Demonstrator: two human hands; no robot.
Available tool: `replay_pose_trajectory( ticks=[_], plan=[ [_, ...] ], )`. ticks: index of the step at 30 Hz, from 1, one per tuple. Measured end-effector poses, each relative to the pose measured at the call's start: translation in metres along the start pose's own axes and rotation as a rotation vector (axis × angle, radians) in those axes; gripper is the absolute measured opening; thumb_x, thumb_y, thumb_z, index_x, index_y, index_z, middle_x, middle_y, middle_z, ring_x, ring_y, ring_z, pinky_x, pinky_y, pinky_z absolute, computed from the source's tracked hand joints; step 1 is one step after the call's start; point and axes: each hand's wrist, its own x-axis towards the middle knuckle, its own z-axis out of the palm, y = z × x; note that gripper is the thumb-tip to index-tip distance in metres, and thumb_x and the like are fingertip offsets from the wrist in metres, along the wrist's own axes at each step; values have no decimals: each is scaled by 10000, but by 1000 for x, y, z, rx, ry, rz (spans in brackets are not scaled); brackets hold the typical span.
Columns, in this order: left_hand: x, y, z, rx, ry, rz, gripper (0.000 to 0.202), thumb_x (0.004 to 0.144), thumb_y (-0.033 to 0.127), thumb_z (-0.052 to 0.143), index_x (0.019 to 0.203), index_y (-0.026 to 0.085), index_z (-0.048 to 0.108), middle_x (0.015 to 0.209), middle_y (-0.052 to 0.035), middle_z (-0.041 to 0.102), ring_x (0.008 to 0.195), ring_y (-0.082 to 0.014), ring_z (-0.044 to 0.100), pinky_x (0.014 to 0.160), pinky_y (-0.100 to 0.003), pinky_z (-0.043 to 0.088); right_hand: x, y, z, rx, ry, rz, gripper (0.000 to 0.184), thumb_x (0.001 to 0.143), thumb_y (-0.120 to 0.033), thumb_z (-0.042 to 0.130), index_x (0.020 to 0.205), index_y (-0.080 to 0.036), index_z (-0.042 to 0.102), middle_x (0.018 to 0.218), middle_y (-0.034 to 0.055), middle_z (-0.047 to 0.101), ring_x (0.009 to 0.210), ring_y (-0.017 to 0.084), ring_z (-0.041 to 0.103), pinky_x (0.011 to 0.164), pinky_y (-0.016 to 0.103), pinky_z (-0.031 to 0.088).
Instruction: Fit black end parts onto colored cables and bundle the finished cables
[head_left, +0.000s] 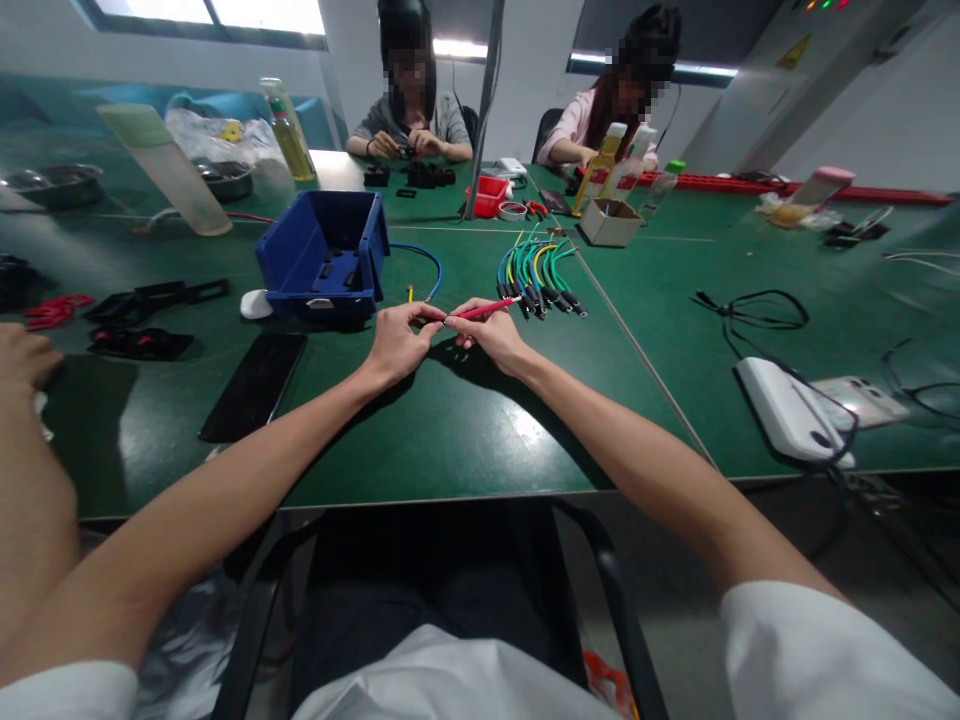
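Gripping one slim red tool point(489, 309) in the right hand point(493, 336), low over the green table point(465, 450), between one blue bin point(322, 304) and one bundle of cables point(536, 275). Bringing the left hand point(403, 343) in to meet it, thumb and forefinger drawn close at the tool's end; cannot tell whether anything is pinched there. Cannot count the green, yellow and blue wires in the bundle, for overlap.

Counting onward: one blue cable point(431, 262) looping beside the bin, several dark pieces point(341, 268) inside it, one black phone point(255, 388) near the left forearm, one small white object point(256, 304) beside the bin. At right, one white device point(789, 410) next to one silver phone point(866, 402).

Farther back, finding one red container point(493, 194), one tape roll point(512, 211), one small box point(611, 222) and three bottles point(598, 170) grouped by it. Across the table, two seated people point(453, 122); at the left edge, one more person's arm point(30, 440).

For markings, showing one yellow triangular warning sign point(793, 52); too small to read, as with the bottle labels.
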Motion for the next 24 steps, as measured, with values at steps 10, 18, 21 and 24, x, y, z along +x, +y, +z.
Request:
replay_pose_trajectory(
  ticks=[10, 18, 21, 24],
  plan=[
    [1, -4, -1, 0, -31, -50, 169, 802, 223, 613, 856, 160, 760, 794, -48, 745, 647, -149, 626, 639, -269, 493, 3, 5, 1, 18, -12, -12, 401, 607, -440, 864, 790, -156, 647, 592, -20, 627, 519, 97, 581, 477, 204, 443],
    [-2, -5, 6, 8, 32, 1, 145, 806, 198, 637, 884, 159, 752, 880, -74, 758, 774, -185, 684, 733, -306, 540, 1, 5, 0, 6, 25, 10, 374, 602, -393, 865, 816, -151, 676, 604, -15, 640, 502, 95, 573, 481, 215, 454],
    [-2, -7, 7, 28, 40, 39, 136, 810, 178, 636, 875, 157, 754, 881, -80, 758, 787, -193, 691, 756, -317, 547, 1, 5, 0, 15, 26, -4, 369, 596, -388, 872, 805, -151, 682, 609, -14, 640, 507, 95, 569, 482, 215, 449],
    [-3, -8, 6, 71, 35, 123, 154, 817, 146, 614, 875, 162, 755, 886, -83, 756, 805, -200, 690, 797, -333, 544, 0, 6, 1, 10, 37, -10, 360, 599, -399, 870, 796, -159, 688, 615, -17, 641, 512, 93, 562, 485, 216, 444]
  ],
)
